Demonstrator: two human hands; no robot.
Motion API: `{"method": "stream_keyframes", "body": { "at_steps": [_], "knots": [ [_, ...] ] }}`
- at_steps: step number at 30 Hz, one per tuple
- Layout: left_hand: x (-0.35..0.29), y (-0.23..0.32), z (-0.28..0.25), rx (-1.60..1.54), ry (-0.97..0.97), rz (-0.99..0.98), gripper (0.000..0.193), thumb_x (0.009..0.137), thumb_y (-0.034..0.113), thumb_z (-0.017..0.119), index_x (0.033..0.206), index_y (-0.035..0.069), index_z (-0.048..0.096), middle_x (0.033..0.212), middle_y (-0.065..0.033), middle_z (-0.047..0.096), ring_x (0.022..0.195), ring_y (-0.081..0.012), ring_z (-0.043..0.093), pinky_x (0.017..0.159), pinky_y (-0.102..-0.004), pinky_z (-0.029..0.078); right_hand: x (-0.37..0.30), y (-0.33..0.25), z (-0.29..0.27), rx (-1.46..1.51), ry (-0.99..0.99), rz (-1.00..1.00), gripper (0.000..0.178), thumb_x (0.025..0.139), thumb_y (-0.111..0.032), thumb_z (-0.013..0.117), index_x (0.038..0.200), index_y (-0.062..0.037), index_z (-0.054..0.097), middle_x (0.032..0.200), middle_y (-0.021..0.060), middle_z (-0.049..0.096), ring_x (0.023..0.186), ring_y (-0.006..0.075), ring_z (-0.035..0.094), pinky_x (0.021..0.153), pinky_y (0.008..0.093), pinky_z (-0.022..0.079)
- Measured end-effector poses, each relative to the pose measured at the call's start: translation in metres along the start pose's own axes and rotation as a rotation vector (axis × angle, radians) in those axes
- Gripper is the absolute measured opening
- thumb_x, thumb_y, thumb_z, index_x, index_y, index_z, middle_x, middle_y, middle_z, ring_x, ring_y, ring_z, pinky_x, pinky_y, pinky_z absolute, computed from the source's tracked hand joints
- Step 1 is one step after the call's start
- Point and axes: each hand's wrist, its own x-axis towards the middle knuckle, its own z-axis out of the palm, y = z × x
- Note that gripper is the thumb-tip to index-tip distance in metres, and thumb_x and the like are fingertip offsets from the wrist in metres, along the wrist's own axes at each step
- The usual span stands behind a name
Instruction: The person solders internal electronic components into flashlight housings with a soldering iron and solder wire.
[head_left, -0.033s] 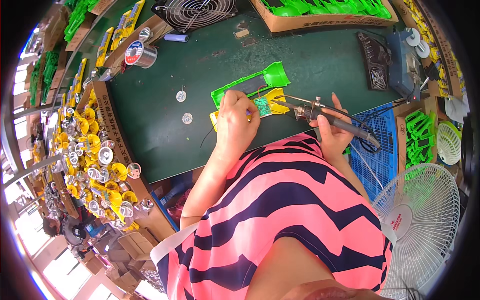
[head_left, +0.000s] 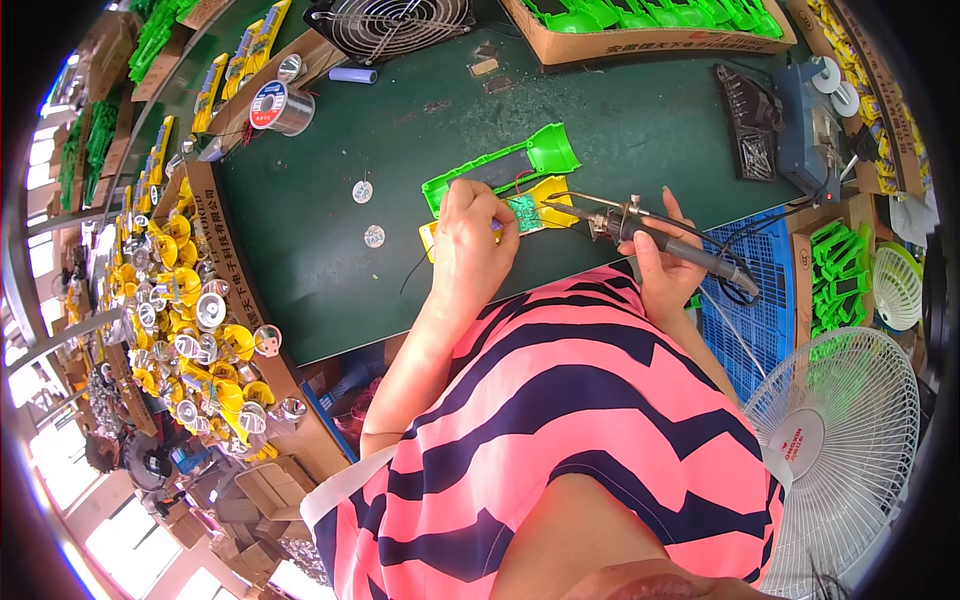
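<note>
My left hand presses down on a yellow plastic housing that lies on the green bench mat, its fingers curled over the housing's near end. A small green circuit board sits in the housing just beyond my fingertips. My right hand grips a soldering iron by its dark handle, and the metal tip reaches left to the edge of the circuit board. Behind the yellow housing, touching it, lies a green plastic shell.
Two small round discs lie on the mat to the left. A solder spool and a fan grille stand at the back. A box of yellow and silver parts lines the left. A blue crate and a white fan stand right.
</note>
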Motion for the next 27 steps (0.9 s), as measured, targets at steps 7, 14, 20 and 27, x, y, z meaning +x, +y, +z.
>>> {"method": "stream_keyframes", "body": {
  "at_steps": [7,14,20,27],
  "knots": [
    [0.004,-0.007,-0.001,-0.054,-0.059,-0.012,0.015,0.063,-0.002,0.064,0.072,0.002,0.053,0.081,-0.0086,0.053,0.074,-0.0235,0.053,0.064,-0.0318,0.045,-0.002,-0.005,0.004,0.178,0.105,0.184,0.021,0.073,0.005,0.06,0.094,0.004,0.054,0.087,0.0155,0.06,0.063,0.0137,0.063,0.09,0.0332,0.039],
    [-0.008,-0.012,-0.014,0.009,0.128,0.364,0.022,0.063,0.007,0.072,0.062,0.004,0.051,0.068,-0.0067,0.051,0.062,-0.0227,0.051,0.055,-0.031,0.043,-0.002,-0.012,0.007,0.217,0.158,0.272,0.018,0.073,0.003,0.061,0.091,0.0032,0.055,0.079,0.0125,0.063,0.066,0.0131,0.063,0.1,0.0394,0.031],
    [-0.031,0.0,-0.057,0.591,0.063,0.047,0.021,0.069,0.011,0.069,0.058,0.004,0.053,0.056,-0.0075,0.051,0.047,-0.0231,0.049,0.044,-0.0319,0.041,0.004,-0.006,0.005,0.026,0.043,0.069,0.016,0.073,0.001,0.061,0.089,0.0013,0.056,0.064,0.0069,0.063,0.062,0.0094,0.06,0.104,0.0457,0.016],
    [-0.016,-0.003,-0.023,0.261,0.098,0.383,0.028,0.062,0.002,0.059,0.089,0.004,0.063,0.085,-0.0081,0.058,0.072,-0.0228,0.057,0.061,-0.0315,0.046,0.007,-0.009,0.01,0.042,0.017,0.065,0.016,0.073,0.0,0.061,0.088,0.0012,0.057,0.063,0.0061,0.063,0.059,0.0098,0.06,0.104,0.0461,0.016]
  ]
}}
